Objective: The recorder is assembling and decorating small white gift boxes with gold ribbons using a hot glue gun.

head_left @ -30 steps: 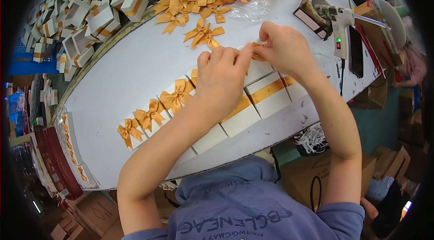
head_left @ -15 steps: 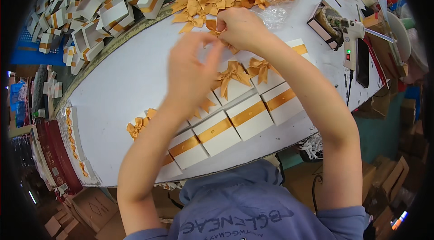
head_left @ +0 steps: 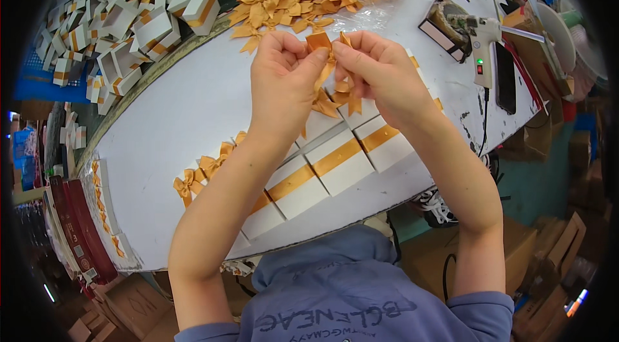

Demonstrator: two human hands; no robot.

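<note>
Between my two hands, above the white table, is a gold ribbon bow. My left hand pinches one side of it between thumb and fingers. The other side is pinched by my right hand. Below and between my hands, white boxes with gold ribbon bands stand in rows. Some boxes in the farther row carry gold bows, such as a bow left of my left forearm. My hands and forearms hide part of these rows.
A pile of gold bows lies partly under clear plastic at the far edge. White boxes are heaped at far left. On the right are a glue gun, its stand and a dark phone. More bows line the left edge.
My right hand has drawn back from the bow pile. My left hand has come up beside it, and both now grip one bow. The view has shifted slightly.
</note>
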